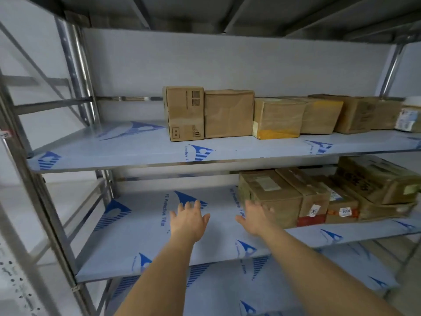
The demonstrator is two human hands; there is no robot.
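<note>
Both my arms reach forward over the middle shelf [141, 245] of a steel rack. My left hand [189, 221] hovers flat with straight fingers above the bare film-covered shelf and holds nothing. My right hand [256, 216] is spread open, its fingertips at the left face of a brown cardboard box [271, 197] that is the leftmost of a row on that shelf; whether they touch it I cannot tell.
The upper shelf [136, 151] carries a row of cardboard boxes [229, 114] from its middle to the right end. More boxes [373, 185] crowd the right of the middle shelf. A steel upright [34, 179] stands at the left. A lower shelf [296, 283] lies beneath.
</note>
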